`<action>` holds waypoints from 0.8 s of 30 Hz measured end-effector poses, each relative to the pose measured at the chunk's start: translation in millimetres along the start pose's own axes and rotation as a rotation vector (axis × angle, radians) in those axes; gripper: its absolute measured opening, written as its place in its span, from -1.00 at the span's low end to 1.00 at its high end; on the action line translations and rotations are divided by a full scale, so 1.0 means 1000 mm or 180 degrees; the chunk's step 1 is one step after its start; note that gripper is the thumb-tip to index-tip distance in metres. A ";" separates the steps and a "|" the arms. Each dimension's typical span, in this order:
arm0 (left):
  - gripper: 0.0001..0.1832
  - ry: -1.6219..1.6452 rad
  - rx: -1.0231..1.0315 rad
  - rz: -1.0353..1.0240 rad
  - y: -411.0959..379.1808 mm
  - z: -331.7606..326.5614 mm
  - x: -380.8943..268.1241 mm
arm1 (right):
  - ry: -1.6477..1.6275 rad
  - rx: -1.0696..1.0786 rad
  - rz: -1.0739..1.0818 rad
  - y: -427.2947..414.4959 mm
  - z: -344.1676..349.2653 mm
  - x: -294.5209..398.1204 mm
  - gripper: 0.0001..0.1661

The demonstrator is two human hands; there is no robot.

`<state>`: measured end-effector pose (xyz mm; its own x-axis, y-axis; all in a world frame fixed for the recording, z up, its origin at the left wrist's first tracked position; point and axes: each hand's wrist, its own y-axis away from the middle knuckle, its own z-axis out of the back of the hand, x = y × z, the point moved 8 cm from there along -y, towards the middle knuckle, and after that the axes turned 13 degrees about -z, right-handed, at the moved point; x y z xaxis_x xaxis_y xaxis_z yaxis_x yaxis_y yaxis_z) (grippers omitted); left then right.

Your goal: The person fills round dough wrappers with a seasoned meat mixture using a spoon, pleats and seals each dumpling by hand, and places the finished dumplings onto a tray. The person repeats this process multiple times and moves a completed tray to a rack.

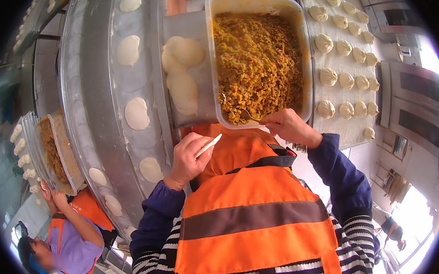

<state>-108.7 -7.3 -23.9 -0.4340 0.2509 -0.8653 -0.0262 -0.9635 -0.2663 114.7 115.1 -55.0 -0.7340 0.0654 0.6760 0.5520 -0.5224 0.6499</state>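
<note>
My left hand [190,158] holds a round dough wrapper [209,145], seen nearly edge-on, in front of my orange apron. In my right hand [289,126] is the handle of a spoon-like metal tool [251,117], whose end dips into the crumbly yellow-brown filling [260,64] at the near edge of a large plastic tub [309,86]. Left of the tub, several overlapping dough wrappers [182,92] lie on a metal surface [169,24].
Single wrappers [137,113] are spaced along a conveyor belt [135,80] at left. Pleated buns [328,76] stand in rows on a mesh-lined tray [333,129] at right. Across the conveyor, a co-worker [75,230] handles dough beside another filling tub [60,147].
</note>
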 end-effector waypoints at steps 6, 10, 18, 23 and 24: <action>-0.72 0.1493 -0.1425 0.1312 0.026 0.002 0.042 | -0.0151 -0.0023 0.0009 0.001 0.013 -0.006 -0.75; -0.59 0.3280 -0.2358 0.2366 0.050 -0.032 0.061 | 0.1138 -0.0860 0.0727 0.019 0.019 0.012 -0.67; -0.54 0.3505 -0.2301 0.2731 0.059 -0.064 0.046 | 0.0461 -0.0023 0.0517 -0.004 0.014 -0.002 -0.70; -0.48 0.3028 -0.2089 0.2261 0.040 -0.061 0.034 | -0.0515 0.0737 -0.0541 0.000 0.023 -0.014 -0.72; -0.46 0.2809 -0.1931 0.2120 0.030 -0.060 0.031 | -0.0643 0.0818 -0.0886 0.007 0.026 -0.016 -0.72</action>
<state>-68.8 -23.4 -84.0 0.5501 -0.0641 -0.8326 0.4842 -0.7879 0.3805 140.3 132.8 -52.5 -0.7908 0.3524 0.5005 0.4433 -0.2341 0.8653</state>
